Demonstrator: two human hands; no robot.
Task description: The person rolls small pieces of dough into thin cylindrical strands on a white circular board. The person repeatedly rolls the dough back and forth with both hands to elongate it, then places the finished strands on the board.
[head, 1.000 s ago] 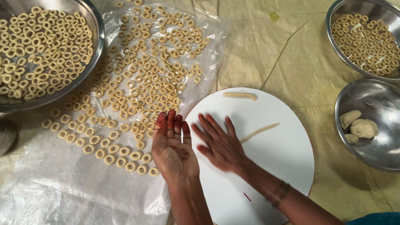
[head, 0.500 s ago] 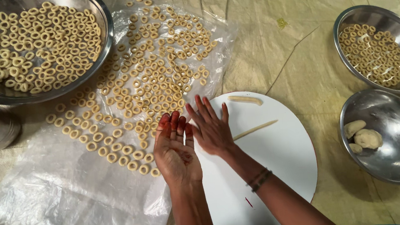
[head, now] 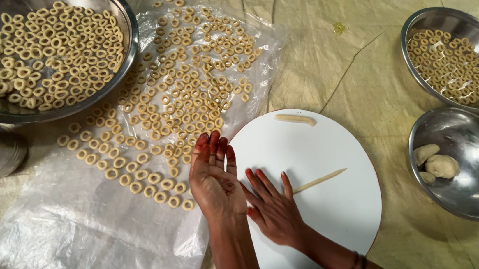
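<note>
Left hand (head: 215,181) stands palm-up with fingers spread, holding nothing visible, at the edge of the round white board (head: 334,143). Right hand (head: 273,207) lies flat and open on the board, fingertips touching the thin dough strand (head: 319,180), placed for rolling. Finished dough rings (head: 178,105) lie apart on the clear plastic sheet (head: 74,238).
</note>
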